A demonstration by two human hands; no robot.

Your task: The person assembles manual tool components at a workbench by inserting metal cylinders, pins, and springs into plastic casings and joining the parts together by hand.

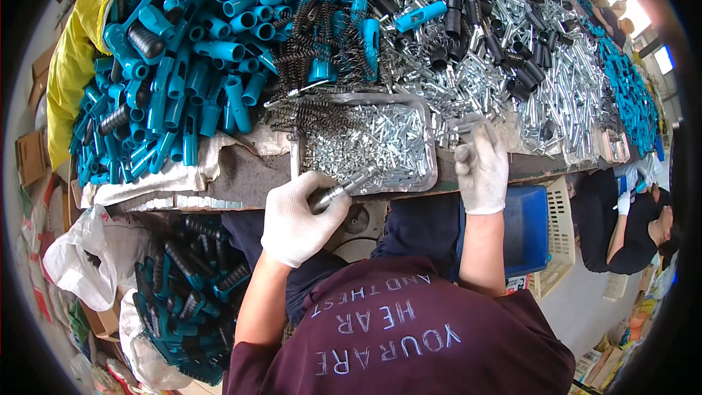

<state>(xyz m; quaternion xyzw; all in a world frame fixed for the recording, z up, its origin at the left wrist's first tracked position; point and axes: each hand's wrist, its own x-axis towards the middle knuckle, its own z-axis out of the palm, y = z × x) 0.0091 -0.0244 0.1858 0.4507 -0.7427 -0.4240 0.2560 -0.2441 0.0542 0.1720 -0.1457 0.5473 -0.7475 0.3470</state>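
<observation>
My left hand (301,218), in a white knit glove, is closed around a shiny metal tube (354,181) that points up and to the right over the near side of a clear plastic tray (430,168). Small silvery metal pieces (365,139) fill that tray. To its right, my gloved right hand (484,168) reaches over the table edge with thumb and fingers apart. Its fingertips are slightly blurred beside a heap of loose metal parts (457,95); no held thing can be made out there.
Teal tool housings (197,80) are heaped at the left, beside dark coil springs (314,51). Black sleeves (453,22) and long metal pins (567,95) lie at the right. Below the table are a blue bin (526,227), a cream crate (559,208) and finished-looking teal-black handles (190,292). Another person (621,219) sits right.
</observation>
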